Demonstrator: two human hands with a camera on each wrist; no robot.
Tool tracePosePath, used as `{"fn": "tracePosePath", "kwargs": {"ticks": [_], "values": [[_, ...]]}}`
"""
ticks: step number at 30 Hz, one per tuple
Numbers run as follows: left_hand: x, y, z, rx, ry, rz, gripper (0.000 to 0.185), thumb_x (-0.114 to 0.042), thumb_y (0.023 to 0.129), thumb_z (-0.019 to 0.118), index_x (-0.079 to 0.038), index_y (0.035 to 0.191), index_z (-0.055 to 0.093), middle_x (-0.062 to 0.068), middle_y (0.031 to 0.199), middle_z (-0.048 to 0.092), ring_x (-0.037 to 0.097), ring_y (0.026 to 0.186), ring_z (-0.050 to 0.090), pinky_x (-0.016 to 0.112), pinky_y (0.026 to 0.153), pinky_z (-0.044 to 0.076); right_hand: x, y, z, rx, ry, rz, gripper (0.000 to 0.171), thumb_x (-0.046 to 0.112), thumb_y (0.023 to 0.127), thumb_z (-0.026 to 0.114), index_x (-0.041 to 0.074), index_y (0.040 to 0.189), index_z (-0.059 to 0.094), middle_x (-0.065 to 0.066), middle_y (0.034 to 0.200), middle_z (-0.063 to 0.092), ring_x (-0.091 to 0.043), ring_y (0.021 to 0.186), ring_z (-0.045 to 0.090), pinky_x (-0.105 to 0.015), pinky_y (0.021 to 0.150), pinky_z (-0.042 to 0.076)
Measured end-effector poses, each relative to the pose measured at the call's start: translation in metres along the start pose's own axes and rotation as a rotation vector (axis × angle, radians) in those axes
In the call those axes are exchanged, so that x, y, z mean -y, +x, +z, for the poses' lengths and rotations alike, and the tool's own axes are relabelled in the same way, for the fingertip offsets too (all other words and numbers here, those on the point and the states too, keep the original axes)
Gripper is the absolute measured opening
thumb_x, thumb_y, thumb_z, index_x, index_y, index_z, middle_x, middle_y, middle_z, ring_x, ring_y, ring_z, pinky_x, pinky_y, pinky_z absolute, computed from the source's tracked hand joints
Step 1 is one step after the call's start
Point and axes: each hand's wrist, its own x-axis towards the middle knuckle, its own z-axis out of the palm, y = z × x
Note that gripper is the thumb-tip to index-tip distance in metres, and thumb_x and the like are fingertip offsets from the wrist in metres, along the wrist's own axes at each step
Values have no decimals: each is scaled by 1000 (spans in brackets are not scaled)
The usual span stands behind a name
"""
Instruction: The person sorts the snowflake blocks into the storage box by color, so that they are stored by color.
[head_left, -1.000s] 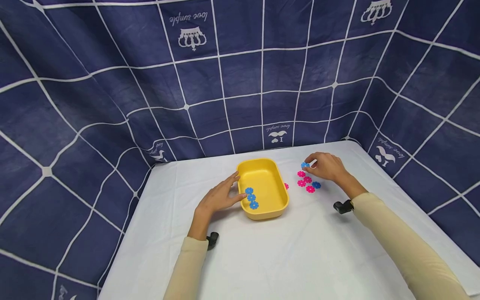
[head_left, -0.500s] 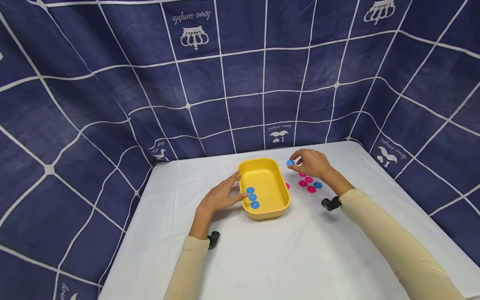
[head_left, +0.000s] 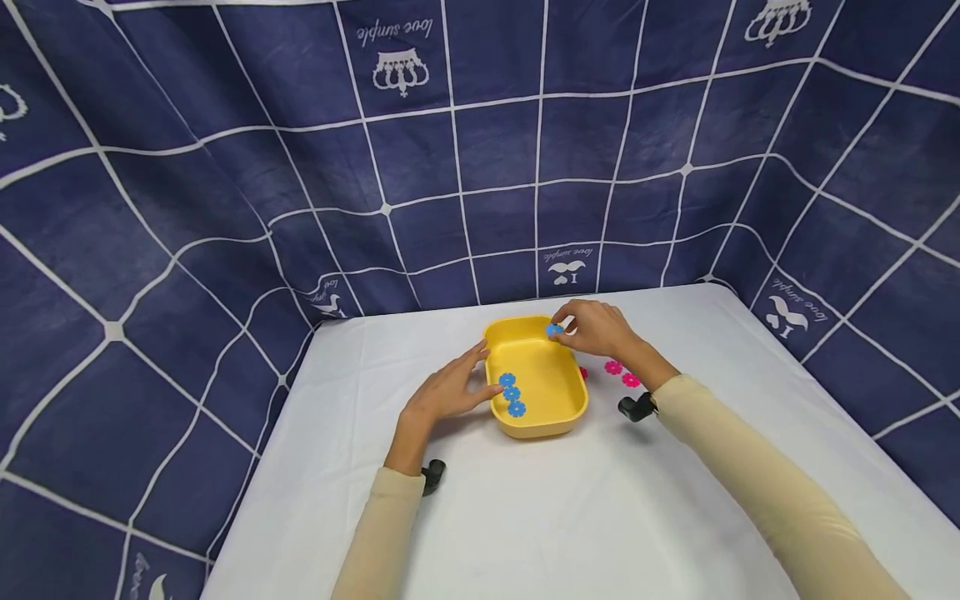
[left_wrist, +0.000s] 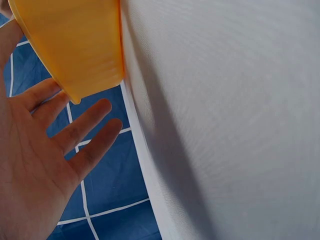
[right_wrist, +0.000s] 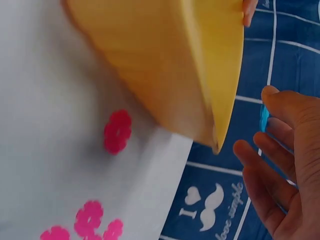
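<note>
Right hand (head_left: 596, 329), head view: thumb and finger pinch a blue flower piece (head_left: 554, 331) at the hand's 9 o'clock, seen against the 1 o'clock corner of the yellow tray (head_left: 542, 430); its height over the rim I cannot tell.
Deciding relation, head view: as I judge it, the tray's floor lies at 7 o'clock from the held piece, long axis roughly 12 to 6; the right hand is nearer that corner.
Left hand (head_left: 450, 387), head view: at the tray's 9 o'clock, fingers spread, thumb over the wall near three blue pieces (head_left: 512, 392) lying inside at 8 o'clock.
Pink pieces (head_left: 613, 367), head view: on the surface (head_left: 517, 517), at the tray's 3 o'clock.
Tray, left wrist view: at the left hand's 1 o'clock; fingers loosely extended, two reaching behind the rim.
Blue piece, right wrist view: pinched at the right hand's 10 o'clock, other fingers loosely bent; tray farther along 10 o'clock.
</note>
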Motion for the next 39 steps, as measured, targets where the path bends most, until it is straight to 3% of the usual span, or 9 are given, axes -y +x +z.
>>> {"fn": "tracePosePath", "kwargs": {"ticks": [12,19,39], "values": [[-2,3,-3,11,14,2,90,-70,89,60,-24,160,31,-14,164,29,16,146,38,48,114,38,23,15,9,12,13,-43,37,47,85,79,21,111,77,2,110,74,-17,91,72,-37,72,57],[-3,4,-1,15,1,-3,88,-64,90,64,-25,161,30,-12,161,36,19,145,40,53,112,40,33,20,17,17,-7,-72,37,49,85,78,22,110,78,2,110,74,-13,88,72,-35,71,58],[-1,0,-2,27,-8,-16,91,-70,89,60,-27,162,26,-11,160,39,15,143,42,50,113,40,54,33,27,31,16,-112,38,47,84,80,21,112,78,2,110,74,-15,89,72,-36,73,58]]}}
